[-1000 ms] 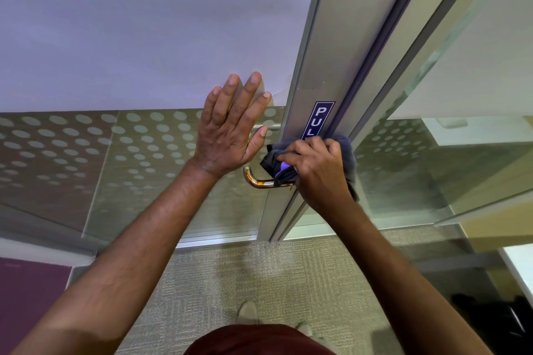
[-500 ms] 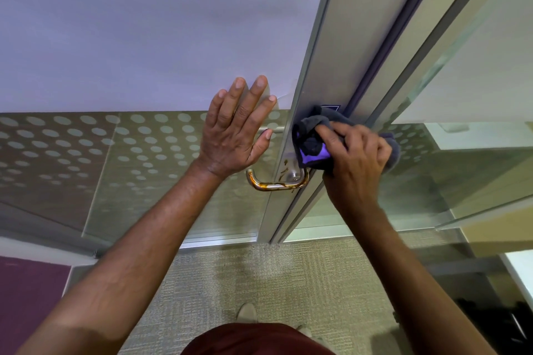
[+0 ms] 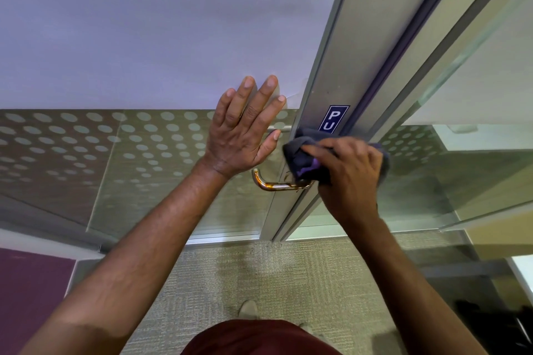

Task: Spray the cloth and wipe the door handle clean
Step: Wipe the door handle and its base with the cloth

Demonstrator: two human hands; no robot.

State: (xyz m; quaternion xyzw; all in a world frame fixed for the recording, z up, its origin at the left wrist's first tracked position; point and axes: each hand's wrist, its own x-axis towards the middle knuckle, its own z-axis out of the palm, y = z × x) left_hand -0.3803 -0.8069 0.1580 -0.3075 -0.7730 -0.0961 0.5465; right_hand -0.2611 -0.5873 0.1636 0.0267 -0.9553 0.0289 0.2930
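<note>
A brass-coloured lever door handle [image 3: 275, 185] sticks out to the left from the grey metal door frame [image 3: 343, 60]. My right hand [image 3: 350, 171] is closed around a bunched dark grey cloth [image 3: 302, 153] with a purple patch, pressing it against the frame just above the handle's base and covering the lower half of a blue "PULL" sign [image 3: 333, 118]. My left hand [image 3: 245, 130] lies flat with fingers spread on the frosted, dotted glass panel [image 3: 115, 147] left of the handle. No spray bottle is in view.
Clear glass panels [image 3: 461, 170] stand right of the frame. Beige carpet [image 3: 245, 274] covers the floor below, with a purple patch [image 3: 28, 291] at the lower left. My shoe tip [image 3: 248, 308] shows near the bottom.
My right hand took the cloth from the handle up the frame over the sign, then came partway back down to just above the handle. The left hand stayed flat on the glass.
</note>
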